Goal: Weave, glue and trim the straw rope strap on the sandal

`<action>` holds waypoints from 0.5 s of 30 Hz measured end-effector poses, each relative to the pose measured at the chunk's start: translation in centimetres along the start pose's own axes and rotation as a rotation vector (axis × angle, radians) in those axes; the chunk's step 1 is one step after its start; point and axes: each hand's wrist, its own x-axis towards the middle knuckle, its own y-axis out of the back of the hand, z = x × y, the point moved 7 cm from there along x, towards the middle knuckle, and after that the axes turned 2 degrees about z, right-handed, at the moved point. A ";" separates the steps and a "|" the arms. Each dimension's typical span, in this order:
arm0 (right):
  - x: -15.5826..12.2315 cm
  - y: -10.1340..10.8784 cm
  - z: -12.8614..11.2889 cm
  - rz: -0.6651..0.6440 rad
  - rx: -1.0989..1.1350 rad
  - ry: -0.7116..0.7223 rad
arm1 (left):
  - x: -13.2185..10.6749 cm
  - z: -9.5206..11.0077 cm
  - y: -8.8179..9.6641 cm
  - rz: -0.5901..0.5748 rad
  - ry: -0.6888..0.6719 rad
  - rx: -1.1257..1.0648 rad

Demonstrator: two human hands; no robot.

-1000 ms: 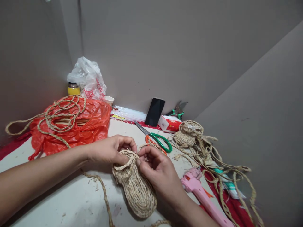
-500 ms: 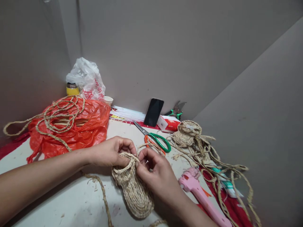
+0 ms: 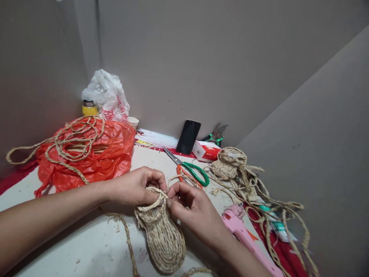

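Observation:
A small woven straw slipper (image 3: 165, 242) hangs sole-up toward me over the white table, its opening at the far end. My left hand (image 3: 145, 187) grips the rim of that opening, thumb inside and fingers behind. At the rim's right side my right hand (image 3: 187, 202) pinches the edge of the braid between thumb and forefinger. A braided straw cord (image 3: 123, 227) trails on the table below my left wrist. Just beyond my hands lie scissors (image 3: 191, 169) with green and orange handles.
A red plastic bag (image 3: 115, 154) with coiled braid sits left. A phone (image 3: 188, 137) leans on the back wall near pruning shears (image 3: 215, 134). To the right are another woven slipper (image 3: 227, 163), loose cords and a pink glue gun (image 3: 245, 234).
The slipper's near end has swung slightly down and its surface turned a little more toward me. Both hands keep nearly the same hold.

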 end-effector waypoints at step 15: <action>-0.5 0.3 -0.9 0.056 -0.303 0.343 | -0.2 -0.1 -0.1 0.020 -0.011 -0.070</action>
